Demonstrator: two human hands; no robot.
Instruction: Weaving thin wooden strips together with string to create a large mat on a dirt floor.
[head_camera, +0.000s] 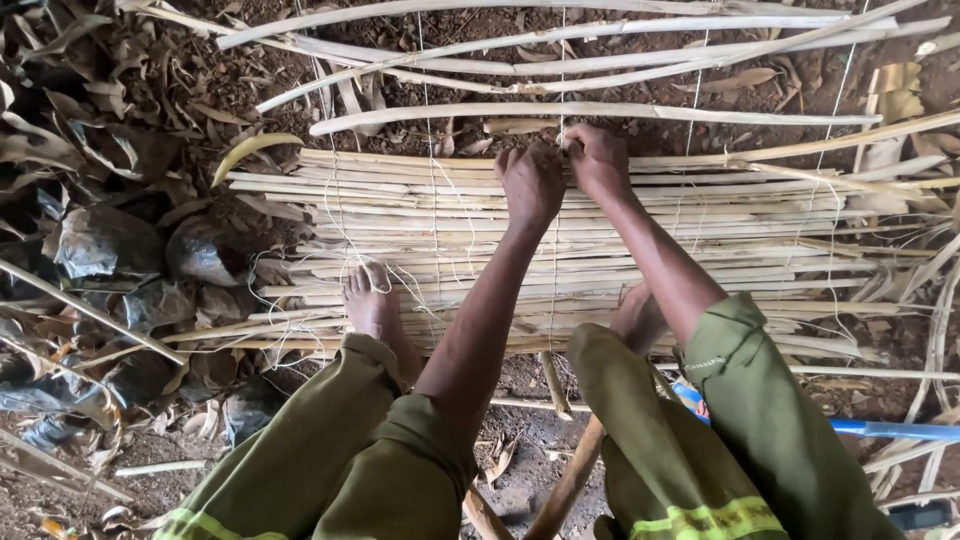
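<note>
Item: woven mat (600, 240) of pale split stalks, laid flat on bare soil at frame centre, bound by thin white strings (432, 120) running from 6 toward 12 o'clock. Progress, as judged: a broad band of stalks already lies packed and tied, from the feet up to the hands; the far edge is the working line. Beyond it, toward 12 o'clock, several loose stalks (590, 110) lie unbound across the strings, so more rows appear to remain. Left hand (532, 183): clenched at the mat's far edge, fingers curled under; what it pinches cannot be made out. Right hand (598, 160): touching the left one, closed on the edge at a string line, apparently gripping string or stalk. Bare left foot (372, 300) rests on the mat's near portion; green trouser legs (330, 450) at 6 o'clock. Surroundings: dark crumpled plastic bags (110, 250) among dry leaves at 9 o'clock; blue handle (890, 430) at 4 o'clock. No labels or signs visible.
</note>
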